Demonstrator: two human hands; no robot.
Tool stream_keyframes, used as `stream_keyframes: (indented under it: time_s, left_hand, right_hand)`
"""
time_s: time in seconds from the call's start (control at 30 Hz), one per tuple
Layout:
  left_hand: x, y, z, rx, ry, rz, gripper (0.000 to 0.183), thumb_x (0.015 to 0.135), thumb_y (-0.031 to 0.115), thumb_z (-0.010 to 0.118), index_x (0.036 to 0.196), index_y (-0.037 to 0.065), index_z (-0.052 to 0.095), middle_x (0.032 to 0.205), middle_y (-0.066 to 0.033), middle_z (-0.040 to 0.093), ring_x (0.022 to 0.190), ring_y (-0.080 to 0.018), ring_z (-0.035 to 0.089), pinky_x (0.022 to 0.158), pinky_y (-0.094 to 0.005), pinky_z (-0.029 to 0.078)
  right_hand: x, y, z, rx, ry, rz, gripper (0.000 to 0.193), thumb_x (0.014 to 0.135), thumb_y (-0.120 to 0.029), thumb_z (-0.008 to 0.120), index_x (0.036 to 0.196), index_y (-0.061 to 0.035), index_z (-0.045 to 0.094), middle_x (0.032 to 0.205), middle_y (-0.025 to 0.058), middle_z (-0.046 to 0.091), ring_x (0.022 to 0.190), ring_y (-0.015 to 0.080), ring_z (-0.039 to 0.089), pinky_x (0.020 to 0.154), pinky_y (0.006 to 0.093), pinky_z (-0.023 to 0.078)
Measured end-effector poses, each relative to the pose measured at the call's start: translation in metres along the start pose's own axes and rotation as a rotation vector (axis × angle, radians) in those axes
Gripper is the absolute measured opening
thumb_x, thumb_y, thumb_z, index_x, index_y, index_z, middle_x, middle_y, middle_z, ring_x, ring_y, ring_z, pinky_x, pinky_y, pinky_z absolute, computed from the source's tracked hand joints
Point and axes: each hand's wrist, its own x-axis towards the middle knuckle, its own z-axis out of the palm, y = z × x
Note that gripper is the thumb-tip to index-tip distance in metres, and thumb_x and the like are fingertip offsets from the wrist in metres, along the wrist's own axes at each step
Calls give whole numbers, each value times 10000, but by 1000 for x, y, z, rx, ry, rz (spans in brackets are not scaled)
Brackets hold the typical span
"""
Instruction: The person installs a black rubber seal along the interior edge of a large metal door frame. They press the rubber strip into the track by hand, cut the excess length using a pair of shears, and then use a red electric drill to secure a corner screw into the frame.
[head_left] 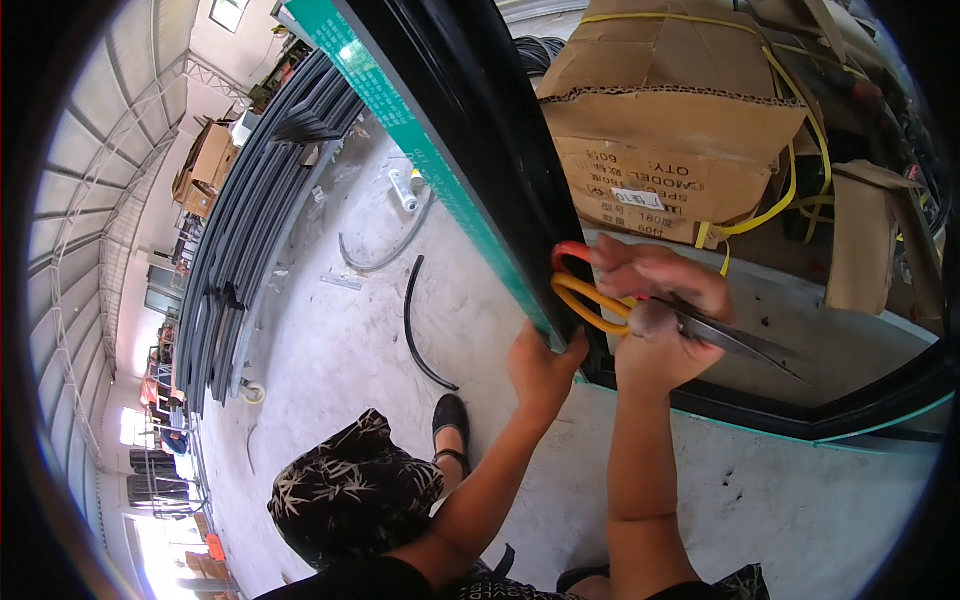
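Observation:
A pair of scissors (pixel 592 300) with red and yellow handle loops is gripped in my right hand (pixel 665 310). Its blades point away to the lower right, and the loops lie beside the black frame. My left hand (pixel 543 378) is closed around the lower part of the upright black frame (pixel 490 130), thumb toward the right. Green printed film (pixel 420 140) covers the left face of that upright. At the bottom the frame bends into a black lower bar (pixel 760 408) running right, with a thin green edge. What the left fingertips touch behind the upright is hidden.
A strapped brown cardboard box (pixel 660 150) stands behind the frame on the right, with a loose cardboard flap (pixel 862 240). Long dark profiles (pixel 235 250) are stacked at the left. A curved black strip (pixel 412 320) and a white roll (pixel 403 190) lie on the floor.

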Motion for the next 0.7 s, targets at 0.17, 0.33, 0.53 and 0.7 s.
stream_keyframes:
  time_s: [0.17, 0.33, 0.53, 0.7]
  left_hand:
    - [-2, 1, 3, -7, 24, 9, 307, 709, 212, 746, 907, 28, 603, 764, -180, 651, 728, -383, 637, 635, -421, 485]
    - [-4, 6, 3, -19, 27, 20, 305, 707, 194, 740, 926, 26, 613, 784, -176, 657, 741, -382, 640, 645, -408, 493]
    - [-3, 3, 4, -19, 21, 20, 323, 701, 191, 747, 948, 32, 615, 802, -176, 661, 759, -368, 648, 652, -399, 498]
    - [-2, 5, 4, -51, 38, 24, 323, 702, 182, 745, 958, 34, 614, 805, -173, 661, 757, -371, 646, 653, -402, 498]
  right_hand:
    - [3, -10, 3, -189, 117, 300, 161, 882, -82, 599, 956, 60, 618, 872, 126, 673, 826, 170, 644, 778, 280, 515]
    - [-1, -14, -8, -268, 205, 479, 232, 932, -179, 581, 923, 50, 622, 828, 82, 642, 752, 136, 608, 706, 253, 490]
    - [-5, -3, -6, -69, 292, 367, 245, 936, -178, 567, 925, 62, 616, 875, 125, 647, 697, 174, 617, 677, 286, 525]
    - [-12, -5, -6, -155, 114, 268, 377, 951, -304, 550, 903, 64, 613, 858, 159, 632, 643, 190, 612, 594, 279, 518]
